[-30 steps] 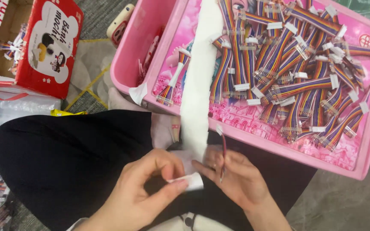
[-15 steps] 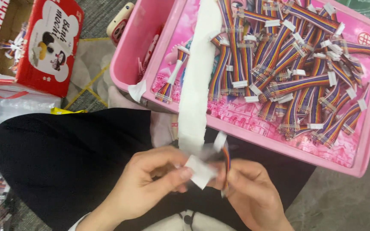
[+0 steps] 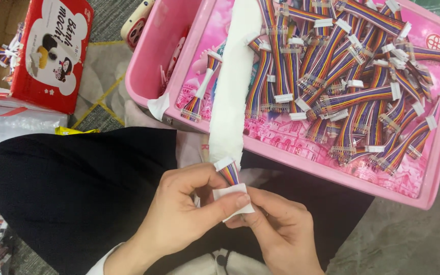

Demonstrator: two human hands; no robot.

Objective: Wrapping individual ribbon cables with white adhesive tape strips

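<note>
A small white label (image 3: pixel 234 199) is pinched between thumb and fingers of the left hand (image 3: pixel 189 214) and the fingers of the right hand (image 3: pixel 276 229), over the lap. A short rainbow ribbon cable (image 3: pixel 228 172) (white connector uppermost) stands just behind the label, gripped by closed fingers. Above, a white backing strip (image 3: pixel 232 86) hangs from the pink tray (image 3: pixel 434 168) of similar cables. Compared with half a second earlier, the label is held flatter and the cable has been raised upright.
</note>
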